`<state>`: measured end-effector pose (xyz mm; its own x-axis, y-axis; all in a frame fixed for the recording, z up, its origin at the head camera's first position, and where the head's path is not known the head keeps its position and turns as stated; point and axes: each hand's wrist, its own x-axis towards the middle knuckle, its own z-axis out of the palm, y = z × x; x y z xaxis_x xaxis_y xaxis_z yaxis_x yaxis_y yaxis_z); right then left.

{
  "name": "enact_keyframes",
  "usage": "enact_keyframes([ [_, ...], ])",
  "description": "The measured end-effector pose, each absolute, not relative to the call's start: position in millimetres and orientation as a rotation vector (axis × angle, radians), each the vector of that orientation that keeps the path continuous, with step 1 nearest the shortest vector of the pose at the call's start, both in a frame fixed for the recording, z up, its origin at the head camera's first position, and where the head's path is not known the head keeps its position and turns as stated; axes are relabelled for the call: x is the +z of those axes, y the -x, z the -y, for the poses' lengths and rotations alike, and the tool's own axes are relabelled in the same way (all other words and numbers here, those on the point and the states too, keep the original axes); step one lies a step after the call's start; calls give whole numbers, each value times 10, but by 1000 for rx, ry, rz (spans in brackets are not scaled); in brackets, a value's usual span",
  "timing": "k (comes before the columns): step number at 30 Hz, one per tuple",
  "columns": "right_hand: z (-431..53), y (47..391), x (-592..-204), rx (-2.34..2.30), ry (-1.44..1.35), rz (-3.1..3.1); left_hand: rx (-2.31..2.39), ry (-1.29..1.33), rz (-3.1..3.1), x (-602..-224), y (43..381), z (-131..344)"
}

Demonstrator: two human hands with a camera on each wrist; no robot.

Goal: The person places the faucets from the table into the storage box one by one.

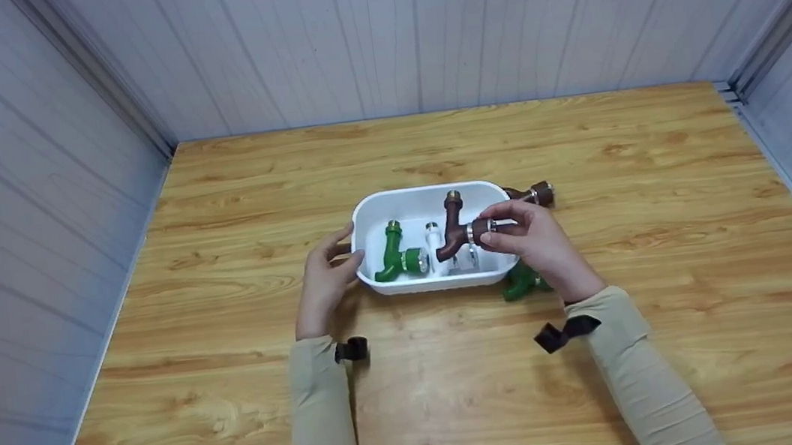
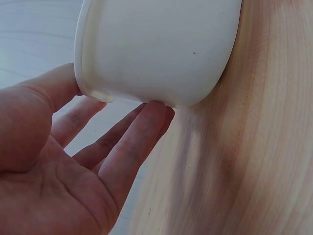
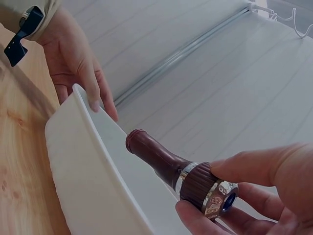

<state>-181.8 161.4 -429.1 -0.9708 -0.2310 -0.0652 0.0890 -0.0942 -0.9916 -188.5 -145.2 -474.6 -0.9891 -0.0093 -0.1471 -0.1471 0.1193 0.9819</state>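
Observation:
My right hand (image 1: 535, 237) pinches a brown tap (image 1: 452, 224) by its ribbed knob, thumb on one side and fingers on the other. The tap is over the right part of a white plastic tub (image 1: 441, 283), its spout pointing left in the right wrist view. At the tub's left end, my left hand (image 1: 327, 276) holds the rim, the thumb over the edge and fingertips against the outer wall (image 2: 156, 54). Inside the tub lie a green tap (image 1: 394, 253) and a white tap (image 1: 434, 244), the latter partly hidden behind the brown one.
On the wooden table (image 1: 433, 399), another brown tap (image 1: 542, 194) lies just beyond the tub's right end. A second green tap (image 1: 521, 281) is at its near right corner, partly under my right hand. Pale panel walls (image 1: 373, 36) enclose the table at the back and sides.

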Motion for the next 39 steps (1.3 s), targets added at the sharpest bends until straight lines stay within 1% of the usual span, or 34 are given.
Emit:
enact_keyframes([
  [13, -1457, 1846, -4344, -2116, 125, -1994, 2028, 186, -2248, -4730, 1888, 1449],
  [17, -1433, 1850, -4355, -2109, 120, -1981, 2046, 137, -2269, -4743, 1895, 1448],
  [24, -1385, 1877, -4361, -2095, 102, -1978, 2037, 129, -2303, -4751, 1894, 1441],
  [31, -1332, 1886, -4364, -2020, 135, -2067, 2060, 96, -2297, -4758, 1897, 1440],
  [39, -1262, 1891, -4376, -1972, 169, -2082, 2019, 145, -2288, -4762, 1915, 1453],
])
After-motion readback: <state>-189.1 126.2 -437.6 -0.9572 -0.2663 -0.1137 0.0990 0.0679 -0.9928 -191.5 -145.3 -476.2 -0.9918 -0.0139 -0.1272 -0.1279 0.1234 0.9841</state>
